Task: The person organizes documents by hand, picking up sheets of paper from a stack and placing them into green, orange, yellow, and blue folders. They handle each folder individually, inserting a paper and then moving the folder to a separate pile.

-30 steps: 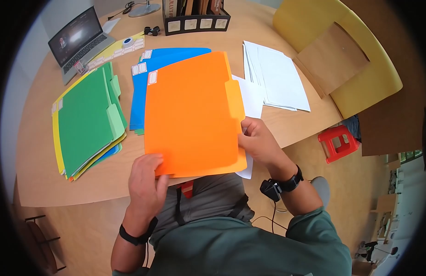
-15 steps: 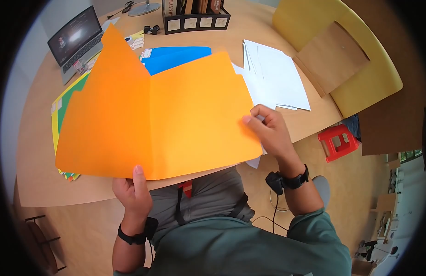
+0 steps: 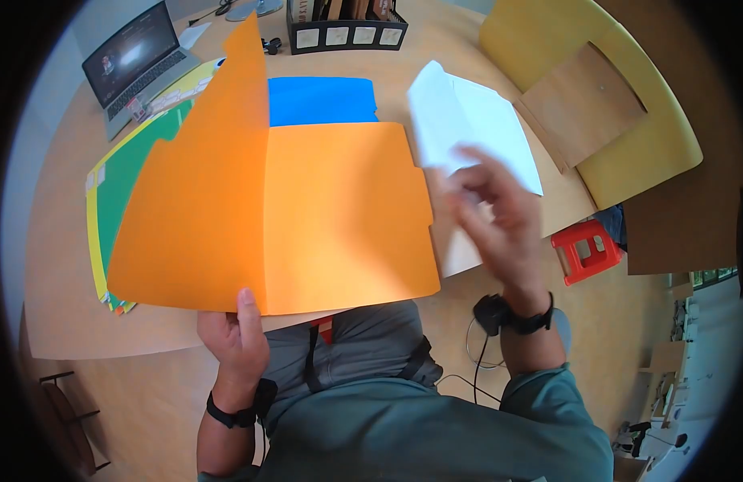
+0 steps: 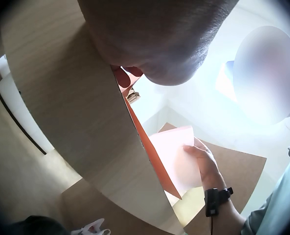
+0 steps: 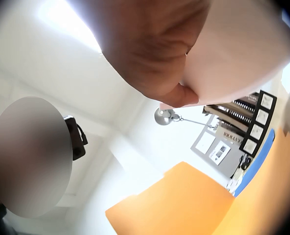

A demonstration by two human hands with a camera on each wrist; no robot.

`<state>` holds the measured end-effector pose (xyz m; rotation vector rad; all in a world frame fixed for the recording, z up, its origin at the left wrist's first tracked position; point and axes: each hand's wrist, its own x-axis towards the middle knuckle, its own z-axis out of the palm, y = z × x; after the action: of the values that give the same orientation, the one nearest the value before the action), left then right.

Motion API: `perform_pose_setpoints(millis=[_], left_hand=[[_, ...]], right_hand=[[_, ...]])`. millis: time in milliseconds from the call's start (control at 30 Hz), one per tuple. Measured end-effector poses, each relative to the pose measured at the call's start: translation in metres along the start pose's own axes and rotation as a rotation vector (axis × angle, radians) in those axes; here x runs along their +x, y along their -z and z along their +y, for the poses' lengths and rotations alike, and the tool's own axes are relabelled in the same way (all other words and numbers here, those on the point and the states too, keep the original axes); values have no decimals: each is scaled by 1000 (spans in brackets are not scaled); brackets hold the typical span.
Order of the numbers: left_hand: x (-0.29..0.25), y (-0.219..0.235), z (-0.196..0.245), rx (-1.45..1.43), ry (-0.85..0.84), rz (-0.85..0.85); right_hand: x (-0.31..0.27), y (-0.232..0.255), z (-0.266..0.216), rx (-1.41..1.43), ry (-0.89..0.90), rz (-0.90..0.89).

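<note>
An orange file folder (image 3: 347,221) is spread wide over the table's near edge, its left flap raised. My left hand (image 3: 236,333) pinches its lower edge by the fold, thumb on the inner face and fingers beneath. To the right of the folder, my right hand (image 3: 504,221), blurred, holds a white sheet of paper (image 3: 432,116) that bends upward. In the right wrist view the thumb presses on that sheet (image 5: 233,54). A stack of white paper (image 3: 500,120) lies behind this hand. Part of a blue folder (image 3: 319,100) shows past the orange one.
Green and yellow folders (image 3: 126,193) lie at left, partly covered by the orange flap. A laptop (image 3: 134,60) stands behind them. At the back is a black book holder (image 3: 347,36). A yellow chair (image 3: 669,120) and a red stool (image 3: 587,253) are at right.
The orange folder was closed and has been opened, its flap swung left. My right hand has left its right edge and moved right, lifting a white sheet. My left hand now grips near the fold.
</note>
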<state>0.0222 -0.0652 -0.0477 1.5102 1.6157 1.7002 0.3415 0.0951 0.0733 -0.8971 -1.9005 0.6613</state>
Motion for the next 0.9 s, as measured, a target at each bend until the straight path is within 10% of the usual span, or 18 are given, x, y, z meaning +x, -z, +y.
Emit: perform_pose_setpoints(millis=[200,900], left_hand=[[-1,0,-3,8,-26,1],[0,-3,2,187,-100,-3]], right_hand=[[-21,-78,-1,-144,306,-321],[-45,-122,-1,-147,260,-394]])
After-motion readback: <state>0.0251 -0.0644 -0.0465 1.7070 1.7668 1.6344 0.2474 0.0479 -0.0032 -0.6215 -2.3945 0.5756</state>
